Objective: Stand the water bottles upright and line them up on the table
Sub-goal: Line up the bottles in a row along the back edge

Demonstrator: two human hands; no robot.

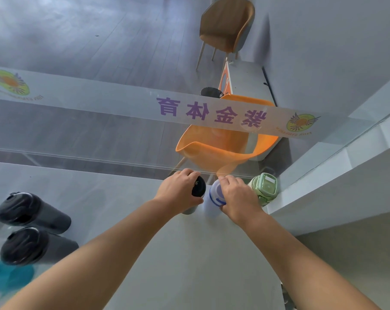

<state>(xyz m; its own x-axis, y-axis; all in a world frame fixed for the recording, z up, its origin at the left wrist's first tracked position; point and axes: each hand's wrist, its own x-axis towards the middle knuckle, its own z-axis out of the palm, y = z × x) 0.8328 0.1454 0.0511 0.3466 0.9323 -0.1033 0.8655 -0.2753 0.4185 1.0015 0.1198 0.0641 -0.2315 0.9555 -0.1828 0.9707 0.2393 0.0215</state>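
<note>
Three bottles stand upright in a row at the far right of the grey table (178,253), close to a glass wall. My left hand (178,191) grips the black-lidded bottle (199,186) from above. My right hand (236,198) holds the white bottle with blue bands (213,198) right beside it. A green bottle (265,189) stands at the right end, next to my right hand. Two dark bottles (30,211) (33,246) stand at the table's left edge.
A teal object (8,276) lies blurred at the near left. A white ledge (323,198) rises along the table's right side. Behind the glass are an orange chair (223,151), a brown chair (227,25) and a banner with purple characters (209,114).
</note>
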